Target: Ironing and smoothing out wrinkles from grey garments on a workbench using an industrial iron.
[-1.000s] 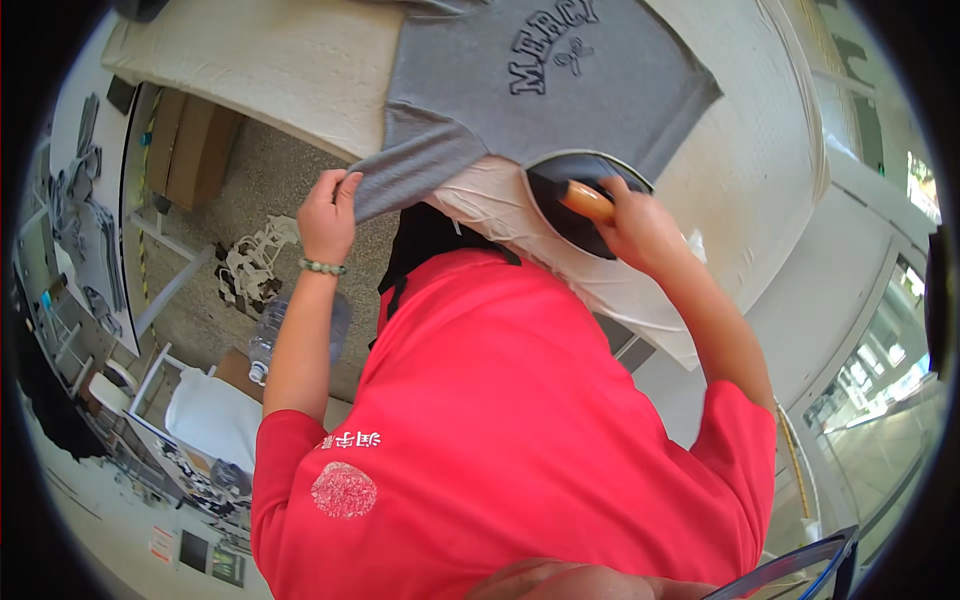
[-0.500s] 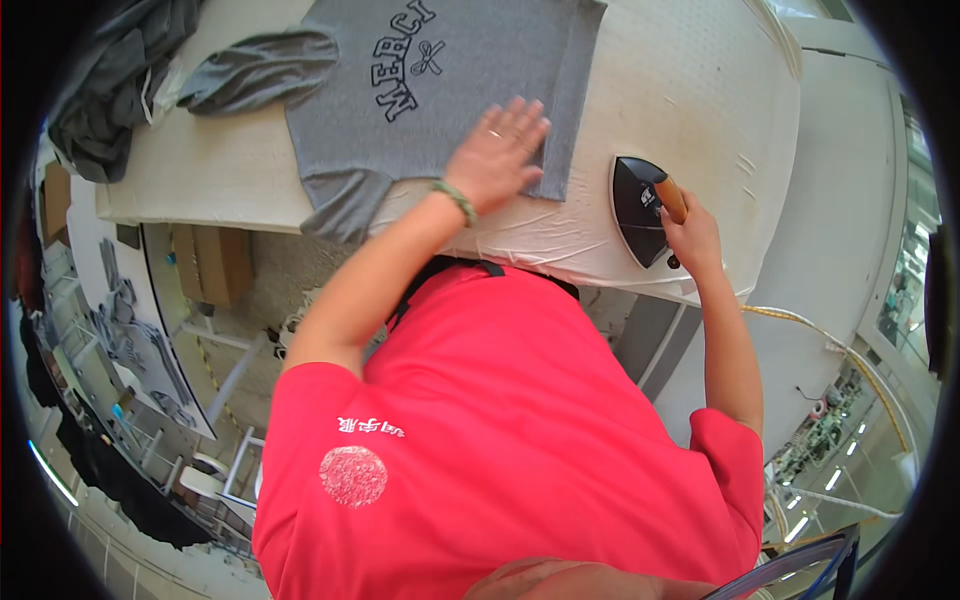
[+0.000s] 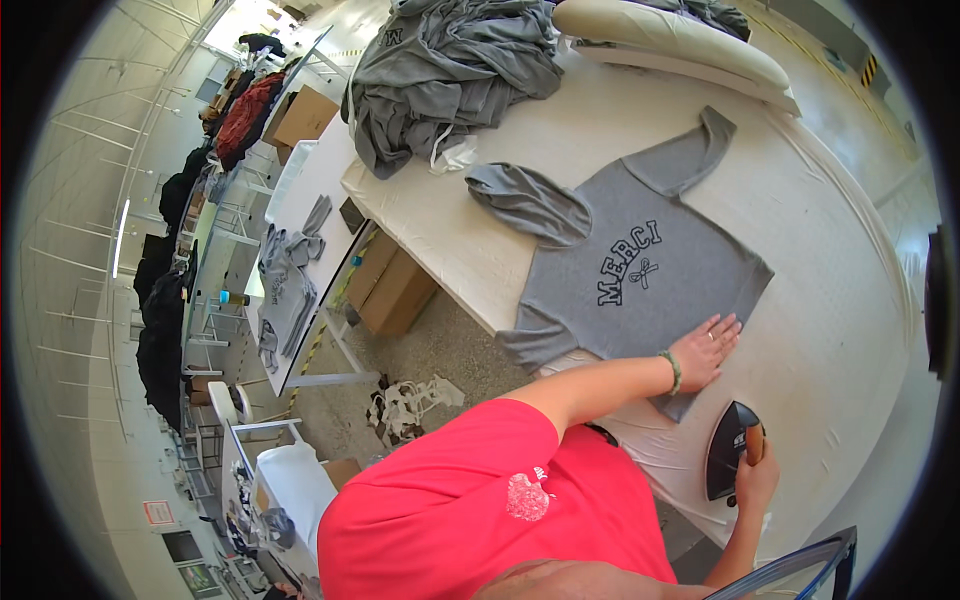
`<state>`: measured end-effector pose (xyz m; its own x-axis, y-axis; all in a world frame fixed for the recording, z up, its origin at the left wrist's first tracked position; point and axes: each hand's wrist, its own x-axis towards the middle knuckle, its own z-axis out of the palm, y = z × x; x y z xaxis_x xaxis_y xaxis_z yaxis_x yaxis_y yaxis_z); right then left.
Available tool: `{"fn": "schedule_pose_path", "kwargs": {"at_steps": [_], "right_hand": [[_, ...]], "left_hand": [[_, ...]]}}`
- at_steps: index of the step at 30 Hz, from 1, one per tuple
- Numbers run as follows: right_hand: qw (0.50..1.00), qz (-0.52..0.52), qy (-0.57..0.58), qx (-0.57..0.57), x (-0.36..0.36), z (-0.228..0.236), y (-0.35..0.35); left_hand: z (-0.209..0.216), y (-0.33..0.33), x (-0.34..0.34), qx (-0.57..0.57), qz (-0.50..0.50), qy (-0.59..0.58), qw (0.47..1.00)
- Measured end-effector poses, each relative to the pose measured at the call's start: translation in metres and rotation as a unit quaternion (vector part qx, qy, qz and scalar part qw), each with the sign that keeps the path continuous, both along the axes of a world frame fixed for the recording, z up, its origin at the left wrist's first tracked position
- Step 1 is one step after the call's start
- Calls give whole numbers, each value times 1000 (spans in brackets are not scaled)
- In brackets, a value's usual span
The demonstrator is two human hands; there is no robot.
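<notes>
A grey hooded sweatshirt (image 3: 690, 270) with dark lettering and a small bow motif lies spread on a padded, cream-covered ironing table (image 3: 830, 330). On its lower part, near the hem, my left hand (image 3: 706, 350) lies flat with the fingers stretched out; a green band circles that wrist. To the right of the garment stands a black iron (image 3: 727, 450), its soleplate down on the cover. My right hand (image 3: 757, 475) wraps round the iron's brown handle. Iron and sweatshirt are apart.
A heap of grey garments (image 3: 460, 75) covers the table's far left corner, beside a padded sleeve board (image 3: 680, 40). Left of the table stand a cardboard box (image 3: 392, 285) and a white side table (image 3: 330, 215) bearing grey garments. Cloth scraps (image 3: 410, 405) litter the floor.
The view has swung left, bringing the garment heap and side table into sight. My left hand still rests on the sweatshirt near its hem, and my right hand still holds the iron.
</notes>
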<state>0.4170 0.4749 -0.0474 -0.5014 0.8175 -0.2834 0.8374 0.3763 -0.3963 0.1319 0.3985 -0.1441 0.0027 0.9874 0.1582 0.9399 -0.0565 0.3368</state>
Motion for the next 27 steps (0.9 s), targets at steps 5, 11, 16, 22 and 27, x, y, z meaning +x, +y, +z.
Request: {"fn": "schedule_pose_path", "kwargs": {"at_steps": [5, 11, 16, 22, 27], "right_hand": [[999, -22, -4, -29, -9, 12, -1], [996, -65, -25, -57, -10, 5, 9], [993, -59, -10, -101, -42, 23, 9], [991, 39, -91, -91, -121, 49, -49], [976, 167, -92, -108, -136, 21, -74]], "left_hand": [[-8, -14, 39, 10, -40, -41, 998], [-3, -25, -3, 47, -53, -42, 997], [17, 14, -55, -24, -76, -116, 990], [-5, 91, -112, 33, -112, -59, 991], [-10, 131, -127, 37, -136, -56, 988]]}}
